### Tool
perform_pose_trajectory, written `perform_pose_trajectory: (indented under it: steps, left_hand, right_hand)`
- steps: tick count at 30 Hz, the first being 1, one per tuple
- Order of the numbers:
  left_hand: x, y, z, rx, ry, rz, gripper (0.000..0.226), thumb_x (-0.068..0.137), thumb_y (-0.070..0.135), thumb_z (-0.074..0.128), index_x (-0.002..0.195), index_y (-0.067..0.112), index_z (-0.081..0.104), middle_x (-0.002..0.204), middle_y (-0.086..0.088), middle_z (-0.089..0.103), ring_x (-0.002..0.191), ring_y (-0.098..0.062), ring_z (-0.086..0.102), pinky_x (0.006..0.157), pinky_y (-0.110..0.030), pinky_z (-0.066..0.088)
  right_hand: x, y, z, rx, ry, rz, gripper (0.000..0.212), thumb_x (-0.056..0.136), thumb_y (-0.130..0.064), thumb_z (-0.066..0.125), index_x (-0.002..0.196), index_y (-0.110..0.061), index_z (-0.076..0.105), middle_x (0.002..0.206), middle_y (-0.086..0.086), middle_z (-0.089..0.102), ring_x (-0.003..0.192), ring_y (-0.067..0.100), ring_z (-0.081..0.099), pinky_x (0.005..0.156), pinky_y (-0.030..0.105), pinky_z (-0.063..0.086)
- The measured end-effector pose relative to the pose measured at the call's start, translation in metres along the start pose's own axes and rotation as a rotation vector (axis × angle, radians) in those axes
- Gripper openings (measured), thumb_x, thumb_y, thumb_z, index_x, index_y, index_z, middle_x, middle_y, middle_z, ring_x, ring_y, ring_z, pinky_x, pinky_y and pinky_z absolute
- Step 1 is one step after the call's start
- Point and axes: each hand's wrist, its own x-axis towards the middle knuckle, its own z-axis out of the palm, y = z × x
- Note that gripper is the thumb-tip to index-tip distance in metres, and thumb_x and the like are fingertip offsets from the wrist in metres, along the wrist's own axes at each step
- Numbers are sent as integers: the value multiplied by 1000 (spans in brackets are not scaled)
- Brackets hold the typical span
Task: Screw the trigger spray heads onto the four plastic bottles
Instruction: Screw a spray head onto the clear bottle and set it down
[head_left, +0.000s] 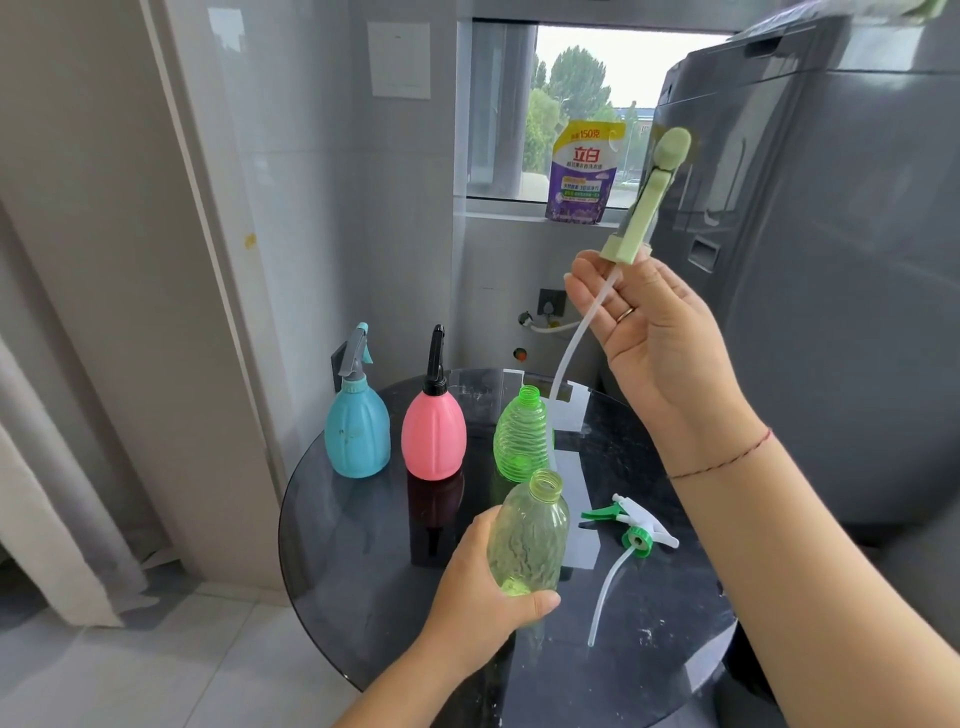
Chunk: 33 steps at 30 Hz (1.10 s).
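My left hand (483, 592) grips a pale yellow-green clear bottle (530, 535), open-necked, near the table's front. My right hand (654, 332) holds a light green spray head (649, 197) raised high, its white dip tube (571, 343) hanging down past a bright green ribbed bottle (519, 434) that stands open. A blue bottle (357, 431) with a grey-blue trigger head and a pink bottle (434, 436) with a black head stand at the back left. A green-and-white trigger head (631, 525) with its tube lies on the table at right.
The round dark glass table (363, 571) holds everything. A grey washing machine (831, 260) stands close on the right. A purple detergent pouch (582, 171) sits on the window sill behind. Grey curtain and tiled floor lie at left.
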Motion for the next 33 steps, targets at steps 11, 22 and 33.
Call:
perform_pose_trajectory:
  steps: [11, 22, 33]
  left_hand:
    - [7, 14, -2, -103, -6, 20, 73, 59, 35, 85, 114, 59, 42, 122, 26, 57, 113, 6, 54, 80, -8, 43]
    - [18, 33, -19, -165, -237, -51, 80, 58, 32, 89, 127, 40, 48, 123, 15, 62, 116, -5, 58, 94, -24, 49]
    - [14, 41, -32, -712, -761, -42, 71, 69, 25, 86, 133, 22, 57, 122, -4, 62, 119, -25, 56, 104, -46, 46]
  right_hand:
    - [-23, 37, -32, -322, -2, 103, 13, 86, -7, 65, 97, -2, 59, 88, 10, 76, 89, 24, 74, 81, 33, 59]
    - [-46, 49, -67, -712, -307, 356, 37, 78, -43, 68, 107, -21, 72, 108, 2, 76, 108, 16, 68, 90, 27, 53]
    - [-38, 32, -72, -487, -487, 464, 38, 85, -30, 67, 116, -9, 66, 114, 14, 72, 114, 31, 62, 103, 45, 46]
